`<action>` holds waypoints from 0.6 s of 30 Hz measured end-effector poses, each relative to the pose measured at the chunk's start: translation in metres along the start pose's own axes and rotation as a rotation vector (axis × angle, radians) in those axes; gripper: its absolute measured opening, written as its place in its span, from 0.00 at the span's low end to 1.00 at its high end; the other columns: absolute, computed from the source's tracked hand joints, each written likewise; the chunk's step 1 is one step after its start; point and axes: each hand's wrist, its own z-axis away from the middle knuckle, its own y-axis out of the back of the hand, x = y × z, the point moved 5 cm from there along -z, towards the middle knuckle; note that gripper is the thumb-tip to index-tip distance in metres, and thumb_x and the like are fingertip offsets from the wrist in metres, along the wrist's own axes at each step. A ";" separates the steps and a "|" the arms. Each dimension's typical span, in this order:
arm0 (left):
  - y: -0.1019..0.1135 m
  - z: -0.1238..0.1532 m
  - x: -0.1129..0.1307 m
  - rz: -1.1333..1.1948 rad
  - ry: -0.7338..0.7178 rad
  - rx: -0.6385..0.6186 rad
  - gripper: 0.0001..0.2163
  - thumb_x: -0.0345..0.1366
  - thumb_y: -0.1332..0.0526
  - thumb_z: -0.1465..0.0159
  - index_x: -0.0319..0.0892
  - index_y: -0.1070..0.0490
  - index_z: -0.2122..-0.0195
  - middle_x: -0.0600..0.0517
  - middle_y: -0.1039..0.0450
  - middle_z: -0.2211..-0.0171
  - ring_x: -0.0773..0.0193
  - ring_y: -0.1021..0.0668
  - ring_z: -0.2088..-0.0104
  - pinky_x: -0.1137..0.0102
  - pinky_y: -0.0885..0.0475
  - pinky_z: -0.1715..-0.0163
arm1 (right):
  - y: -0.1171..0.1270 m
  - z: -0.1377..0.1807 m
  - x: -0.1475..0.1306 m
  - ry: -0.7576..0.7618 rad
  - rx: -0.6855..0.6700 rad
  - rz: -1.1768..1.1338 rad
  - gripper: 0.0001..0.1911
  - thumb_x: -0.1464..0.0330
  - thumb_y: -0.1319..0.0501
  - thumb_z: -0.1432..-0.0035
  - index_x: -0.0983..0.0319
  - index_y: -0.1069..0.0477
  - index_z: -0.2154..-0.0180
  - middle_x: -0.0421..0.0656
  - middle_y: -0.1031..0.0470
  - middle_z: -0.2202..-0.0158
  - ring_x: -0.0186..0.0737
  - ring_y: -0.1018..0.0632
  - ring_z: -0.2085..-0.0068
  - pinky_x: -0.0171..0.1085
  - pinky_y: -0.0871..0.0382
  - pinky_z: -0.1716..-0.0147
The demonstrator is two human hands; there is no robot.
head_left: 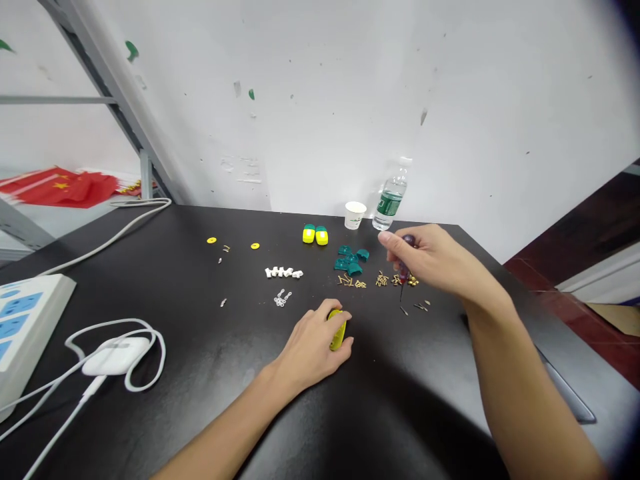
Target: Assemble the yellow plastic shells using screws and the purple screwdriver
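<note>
My left hand rests on the black table, its fingers closed round a small yellow plastic part. My right hand grips a small screwdriver with a dark red handle. The tool points down, with its tip near some dark screws. Small brass screws lie scattered just under that hand. Teal plastic shells sit left of it. Further left are white plastic pieces, small metal plates, two yellow-and-teal assembled parts and two yellow discs.
A paper cup and a water bottle stand at the table's far edge by the white wall. At the left lie a power strip, a white earbud case on its cable, and red flags beyond a metal frame.
</note>
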 end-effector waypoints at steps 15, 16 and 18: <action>0.005 0.000 0.000 0.138 0.039 -0.010 0.25 0.40 0.37 0.39 0.45 0.36 0.40 0.44 0.36 0.43 0.51 0.23 0.53 0.54 0.26 0.51 | -0.013 -0.009 0.014 -0.030 -0.108 0.028 0.23 0.48 0.44 0.38 0.59 0.30 0.72 0.42 0.21 0.71 0.36 0.23 0.74 0.36 0.35 0.77; 0.005 0.000 0.001 0.140 0.041 -0.008 0.25 0.40 0.37 0.39 0.45 0.36 0.40 0.44 0.36 0.44 0.51 0.23 0.53 0.54 0.26 0.51 | -0.013 -0.009 0.015 -0.031 -0.098 0.024 0.23 0.48 0.44 0.38 0.59 0.30 0.71 0.42 0.21 0.70 0.36 0.23 0.74 0.36 0.35 0.77; 0.005 0.001 0.002 0.144 0.042 0.003 0.25 0.41 0.36 0.39 0.45 0.35 0.40 0.45 0.36 0.45 0.53 0.23 0.55 0.55 0.25 0.53 | -0.013 -0.009 0.014 -0.025 -0.098 0.011 0.23 0.48 0.44 0.38 0.59 0.30 0.71 0.42 0.21 0.70 0.36 0.23 0.74 0.36 0.34 0.77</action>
